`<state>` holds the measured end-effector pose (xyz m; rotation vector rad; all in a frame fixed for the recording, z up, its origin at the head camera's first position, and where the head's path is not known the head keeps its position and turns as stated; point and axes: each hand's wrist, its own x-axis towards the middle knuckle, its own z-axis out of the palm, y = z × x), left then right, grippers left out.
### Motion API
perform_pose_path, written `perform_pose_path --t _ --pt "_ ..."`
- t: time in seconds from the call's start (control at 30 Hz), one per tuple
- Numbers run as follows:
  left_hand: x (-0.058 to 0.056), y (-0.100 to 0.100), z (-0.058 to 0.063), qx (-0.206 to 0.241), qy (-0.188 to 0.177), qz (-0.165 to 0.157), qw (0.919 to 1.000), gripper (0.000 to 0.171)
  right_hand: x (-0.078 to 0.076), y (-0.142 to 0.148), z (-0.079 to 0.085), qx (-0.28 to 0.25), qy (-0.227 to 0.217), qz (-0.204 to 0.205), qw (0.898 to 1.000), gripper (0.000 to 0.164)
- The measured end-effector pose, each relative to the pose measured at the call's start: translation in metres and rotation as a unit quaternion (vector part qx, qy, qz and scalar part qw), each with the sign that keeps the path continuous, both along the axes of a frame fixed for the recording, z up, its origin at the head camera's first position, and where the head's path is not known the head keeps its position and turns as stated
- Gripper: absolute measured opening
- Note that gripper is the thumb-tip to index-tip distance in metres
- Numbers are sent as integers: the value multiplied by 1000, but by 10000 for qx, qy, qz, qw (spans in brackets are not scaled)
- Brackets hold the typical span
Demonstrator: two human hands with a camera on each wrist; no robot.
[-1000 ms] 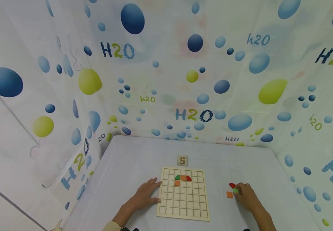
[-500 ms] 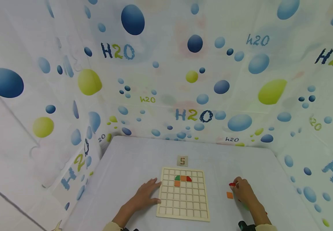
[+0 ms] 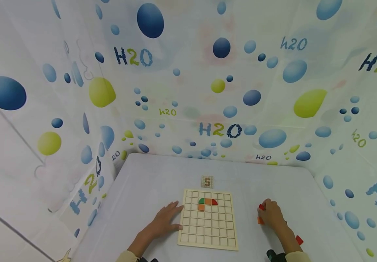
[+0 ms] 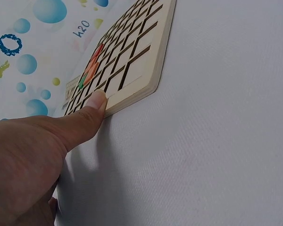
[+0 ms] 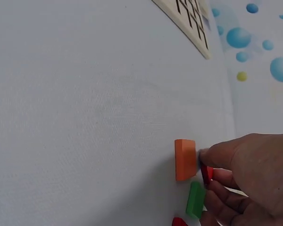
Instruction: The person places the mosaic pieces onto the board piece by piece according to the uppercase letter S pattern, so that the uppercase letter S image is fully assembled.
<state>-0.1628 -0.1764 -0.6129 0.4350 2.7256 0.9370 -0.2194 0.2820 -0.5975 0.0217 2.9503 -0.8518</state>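
A wooden grid board (image 3: 208, 233) lies on the table, with green, orange and red tiles set in its upper cells. My left hand (image 3: 166, 221) is at the board's left side, fingers spread. In the left wrist view its thumb (image 4: 85, 121) touches the board's edge. My right hand (image 3: 272, 214) pinches a red tile (image 5: 207, 174) between thumb and fingers, to the right of the board. Close by are an orange square tile (image 5: 185, 160) and a green tile (image 5: 195, 200), the latter hidden from the head view.
A small card with a brown pattern on a grid (image 3: 207, 182) lies behind the board. Another red tile (image 3: 299, 239) is beside the right wrist. A curtain printed with bubbles (image 3: 221, 87) stands behind the table.
A second ago my right hand held the green tile; that tile is now down on the table. The fingers have moved to the red tile and pinch it. My left hand stays put.
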Motion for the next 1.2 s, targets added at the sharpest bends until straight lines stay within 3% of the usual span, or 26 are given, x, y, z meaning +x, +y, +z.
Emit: perform_pose_path --t 0.37,0.53,0.73,0.93,1.03,1.2 --pt "1 2 2 -67 8 21 10000 87 2 -13 7 36 212 126 9997 26" --pt "1 1 1 -32 -14 25 10000 86 2 -49 7 -105 524 358 9979 20" --pt "0 1 0 -83 32 -27 10000 87 12 -104 7 -527 666 930 9920 19" --pt "3 2 4 -19 -52 -53 10000 84 24 -151 5 -1112 436 1819 9760 19" --pt "4 3 7 7 -47 -52 10000 84 27 -168 2 -998 546 2329 9658 16" --pt "4 3 8 -43 62 -90 9999 83 30 -184 -5 -430 1095 2984 9472 12"
